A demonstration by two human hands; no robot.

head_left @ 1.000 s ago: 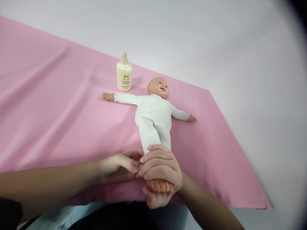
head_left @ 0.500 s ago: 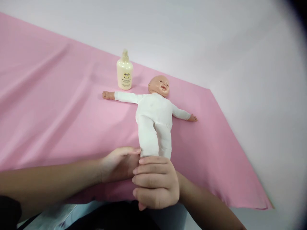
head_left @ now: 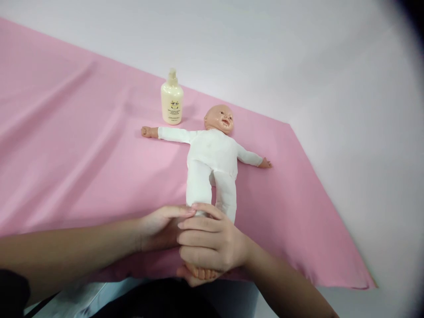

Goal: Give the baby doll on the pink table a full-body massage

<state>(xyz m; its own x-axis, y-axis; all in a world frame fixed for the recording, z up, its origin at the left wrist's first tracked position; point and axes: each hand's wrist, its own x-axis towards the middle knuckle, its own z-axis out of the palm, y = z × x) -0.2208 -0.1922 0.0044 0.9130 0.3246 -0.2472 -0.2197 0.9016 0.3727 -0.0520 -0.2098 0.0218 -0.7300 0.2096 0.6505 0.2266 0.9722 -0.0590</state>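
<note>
A baby doll with a white cloth body lies on its back, arms spread, head away from me. My left hand holds the lower part of its left-side leg in the picture, thumb on top at the end of the white cloth. Wrapped over the same leg from above is my right hand, fingers bent across the shin and touching my left thumb. The doll's toes peek out below my right hand. Its other leg lies alongside, the lower end hidden behind my right hand.
A cream pump bottle with a cow picture on its label stands upright beyond the doll's outstretched arm. Underneath is a pink cloth with folds at the left. A pale surface lies beyond the cloth's edge.
My right hand has moved up the leg towards the knee and turned, uncovering the toes. The held leg has shifted slightly left, widening the gap between the legs. My left hand has barely moved.
</note>
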